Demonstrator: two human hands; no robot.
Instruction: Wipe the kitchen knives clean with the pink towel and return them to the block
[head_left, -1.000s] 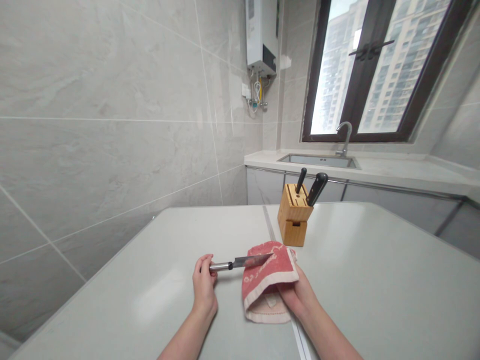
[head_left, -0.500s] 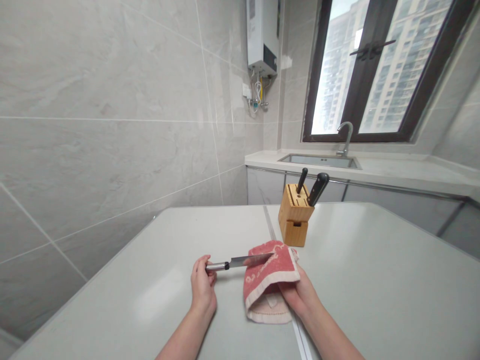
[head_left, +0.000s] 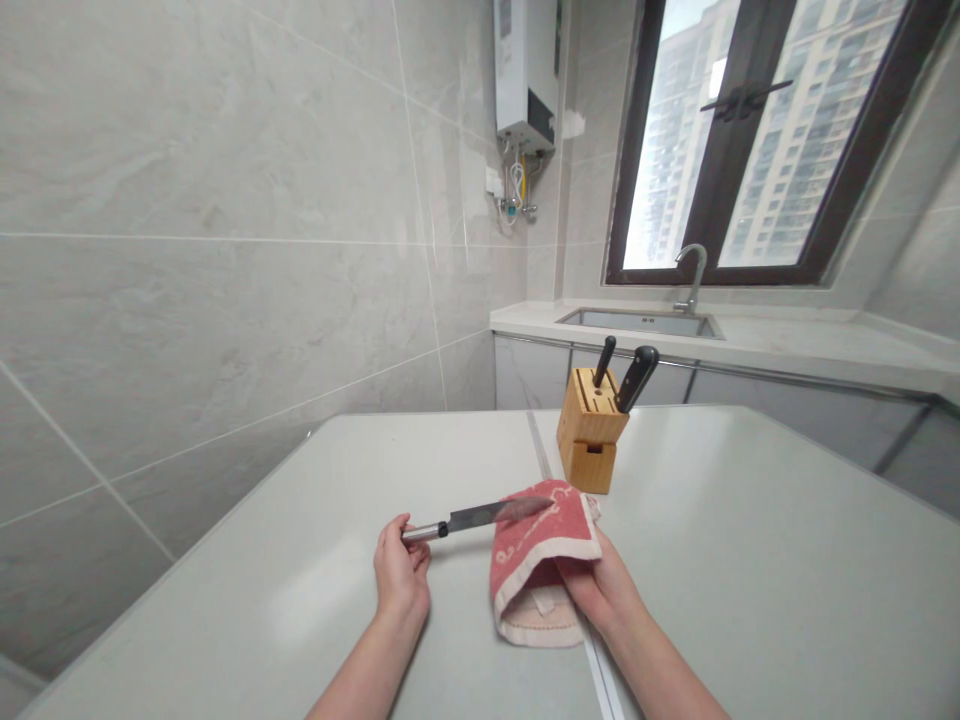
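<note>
My left hand (head_left: 401,568) is closed round the silver handle of a kitchen knife (head_left: 474,517). Its blade points right, and the front part lies over a red and white towel (head_left: 544,540); whether the two touch I cannot tell for sure. My right hand (head_left: 596,585) grips the towel from its right side, with the fingers partly hidden under the cloth. The towel drapes down in a fold, and its paler underside shows at the bottom. Just beyond the towel a wooden knife block (head_left: 591,440) stands upright, with two black-handled knives in its slots.
The white table (head_left: 315,530) has a seam running across it. Behind it, a counter (head_left: 795,325) holds a sink (head_left: 637,320) with a faucet (head_left: 697,270) beneath a dark-framed window. A water heater (head_left: 525,80) hangs in the corner, and a tiled wall is at left.
My left hand has shifted slightly left with the knife, and the blade now tilts up more toward its tip. My right hand and the towel have hardly moved.
</note>
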